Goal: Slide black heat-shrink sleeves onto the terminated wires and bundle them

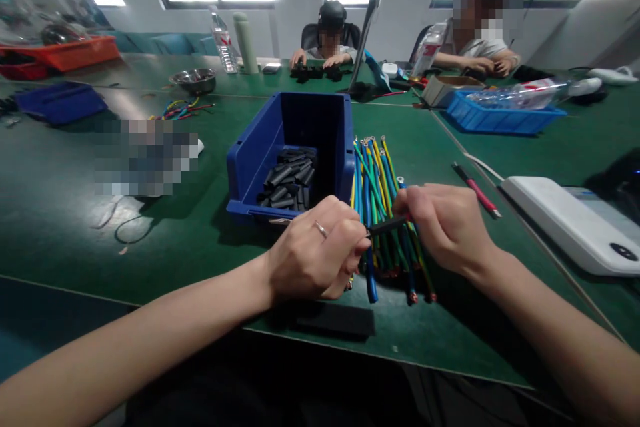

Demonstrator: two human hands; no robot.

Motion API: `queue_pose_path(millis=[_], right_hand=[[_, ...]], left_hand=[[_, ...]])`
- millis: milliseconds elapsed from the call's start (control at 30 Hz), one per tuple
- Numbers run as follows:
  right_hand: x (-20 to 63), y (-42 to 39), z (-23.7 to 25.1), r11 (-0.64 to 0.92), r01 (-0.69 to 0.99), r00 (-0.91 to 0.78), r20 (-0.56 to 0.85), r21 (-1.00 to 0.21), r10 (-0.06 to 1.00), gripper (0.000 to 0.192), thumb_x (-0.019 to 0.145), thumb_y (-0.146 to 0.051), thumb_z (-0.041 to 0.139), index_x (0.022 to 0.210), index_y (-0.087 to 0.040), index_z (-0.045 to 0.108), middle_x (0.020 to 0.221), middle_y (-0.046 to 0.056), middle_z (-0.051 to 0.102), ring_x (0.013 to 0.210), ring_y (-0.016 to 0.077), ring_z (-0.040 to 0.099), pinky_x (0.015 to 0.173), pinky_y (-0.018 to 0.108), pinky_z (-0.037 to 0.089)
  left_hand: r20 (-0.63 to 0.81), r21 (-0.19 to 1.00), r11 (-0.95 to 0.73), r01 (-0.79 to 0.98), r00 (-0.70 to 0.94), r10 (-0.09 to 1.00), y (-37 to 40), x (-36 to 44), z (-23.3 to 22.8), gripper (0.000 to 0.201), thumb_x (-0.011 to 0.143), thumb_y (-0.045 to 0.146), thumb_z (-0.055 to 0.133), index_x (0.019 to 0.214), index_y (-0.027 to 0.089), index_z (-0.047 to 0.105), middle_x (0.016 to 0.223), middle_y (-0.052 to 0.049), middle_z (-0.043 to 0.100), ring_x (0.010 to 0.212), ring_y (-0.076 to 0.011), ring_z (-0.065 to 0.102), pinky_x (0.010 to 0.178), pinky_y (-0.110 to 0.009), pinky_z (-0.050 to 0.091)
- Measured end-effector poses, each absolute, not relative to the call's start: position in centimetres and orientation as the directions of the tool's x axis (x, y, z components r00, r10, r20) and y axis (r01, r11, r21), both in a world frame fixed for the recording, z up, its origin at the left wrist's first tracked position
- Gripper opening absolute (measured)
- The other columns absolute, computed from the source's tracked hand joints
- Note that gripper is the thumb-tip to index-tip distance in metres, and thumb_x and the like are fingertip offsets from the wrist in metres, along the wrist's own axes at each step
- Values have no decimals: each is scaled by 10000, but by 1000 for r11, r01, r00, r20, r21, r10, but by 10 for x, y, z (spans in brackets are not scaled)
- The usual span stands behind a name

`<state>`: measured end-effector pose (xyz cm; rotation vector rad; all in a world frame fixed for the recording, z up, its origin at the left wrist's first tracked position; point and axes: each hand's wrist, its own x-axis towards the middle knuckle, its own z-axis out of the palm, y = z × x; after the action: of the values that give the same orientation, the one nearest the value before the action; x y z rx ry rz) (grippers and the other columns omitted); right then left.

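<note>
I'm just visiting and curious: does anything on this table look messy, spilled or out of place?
Nothing looks spilled or broken. The coloured wires lie in a loose bundle beside the blue bin. The only strays are a thin loop of wire and small scraps lying alone on the green mat to the left.

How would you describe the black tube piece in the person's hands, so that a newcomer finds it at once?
Start at the blue bin on the green table; beside it lies a bundle of coloured wires. Above that bundle, the left hand and right hand hold one short black tube between them. The other black tubes lie loose in the bin.
</note>
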<state>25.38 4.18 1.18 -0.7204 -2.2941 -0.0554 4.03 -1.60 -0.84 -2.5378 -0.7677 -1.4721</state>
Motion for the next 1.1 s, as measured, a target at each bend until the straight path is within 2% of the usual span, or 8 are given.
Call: queue_pose_path(millis=[100, 233, 367, 633, 767, 867, 967, 1100], right_hand=[[256, 43, 9, 841, 528, -571, 685, -117, 453, 460, 1022, -240, 325, 598, -207, 501, 509, 2, 511, 443, 116, 442, 506, 315, 308], [255, 39, -2, 846, 491, -480, 747, -205, 460, 430, 1022, -184, 251, 632, -222, 429, 524, -16, 444, 458, 111, 395, 506, 305, 312], [253, 37, -12, 879, 427, -533, 727, -211, 433, 382, 1009, -149, 272, 654, -236, 381, 526, -26, 401, 453, 118, 365, 485, 310, 312], [253, 34, -14, 813, 450, -506, 645, -369, 572, 369, 993, -127, 335, 645, -229, 397, 522, -25, 421, 430, 104, 402, 444, 293, 325], [252, 24, -6, 787, 471, -490, 624, -399, 609, 351, 981, -98, 304, 681, -219, 441, 530, -34, 403, 428, 92, 403, 447, 266, 329], [250, 19, 1, 808, 461, -574, 572, -366, 586, 297, 967, -150, 323, 699, -221, 430, 543, -37, 406, 435, 88, 387, 444, 256, 303], [249, 17, 4, 831, 444, -652, 515, -335, 556, 239, 971, -184, 346, 758, -216, 450, 562, -47, 453, 455, 77, 428, 453, 224, 327], [248, 18, 9, 887, 421, -764, 453, -189, 459, 235, 1002, -261, 352, 803, -212, 467, 558, -46, 470, 454, 93, 431, 441, 236, 330]], left_hand=[[818, 218, -880, 422, 413, 401, -19, 40, -6, 123, 925, 83, 431, 924, 180, 506, 797, -60, 590, 780, -187, 554, 688, -309, 495], [751, 300, -895, 328, 497, 434, -22, 43, -1, 91, 936, 105, 452, 906, 172, 505, 767, -57, 623, 718, -166, 590, 653, -272, 510], [674, 447, -837, 317, 496, 548, -26, 46, -2, 143, 949, 99, 386, 881, 192, 470, 706, -22, 581, 647, -145, 597, 595, -239, 498], [526, 663, -693, 283, 481, 701, -24, 43, -3, 149, 974, 139, 412, 871, 192, 506, 680, 15, 555, 560, -104, 546, 515, -209, 444], [344, 856, -468, 219, 433, 833, -24, 40, -4, 236, 1020, 213, 381, 822, 217, 510, 522, 85, 447, 388, -57, 432, 402, -174, 354], [128, 952, -243, 184, 484, 866, -25, 36, -5, 372, 1043, 346, 303, 763, 209, 506, 470, 89, 383, 345, -48, 365, 364, -160, 298], [-85, 990, 9, 137, 554, 828, -26, 31, -5, 454, 1021, 494, 285, 756, 204, 513, 430, 90, 358, 348, -62, 355, 377, -165, 288], [-268, 963, 226, 145, 539, 798, -30, 28, -7, 478, 943, 600, 405, 702, 204, 519, 437, 69, 410, 390, -79, 382, 412, -187, 297]])
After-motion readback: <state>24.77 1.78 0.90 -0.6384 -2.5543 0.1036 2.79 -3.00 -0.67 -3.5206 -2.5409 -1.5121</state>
